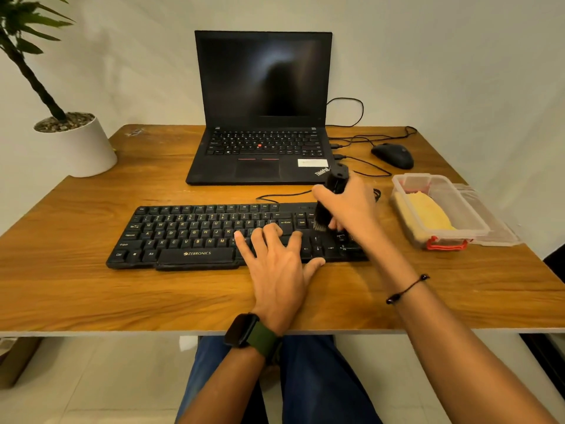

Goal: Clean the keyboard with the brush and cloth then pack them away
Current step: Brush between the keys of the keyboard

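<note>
A black keyboard (189, 237) lies across the middle of the wooden desk (91, 286). My left hand (275, 264) rests flat on its right-of-centre keys with the fingers spread. My right hand (348, 206) grips a black brush (328, 197) upright, its bristles touching the keys near the keyboard's right end. A yellow cloth (428, 214) lies inside a clear plastic box (406, 185) at the right of the desk.
An open black laptop (263, 117) stands behind the keyboard, with cables and a black mouse (393, 155) to its right. The box's clear lid (501, 231) lies beside the box. A potted plant (76, 142) stands at the back left corner.
</note>
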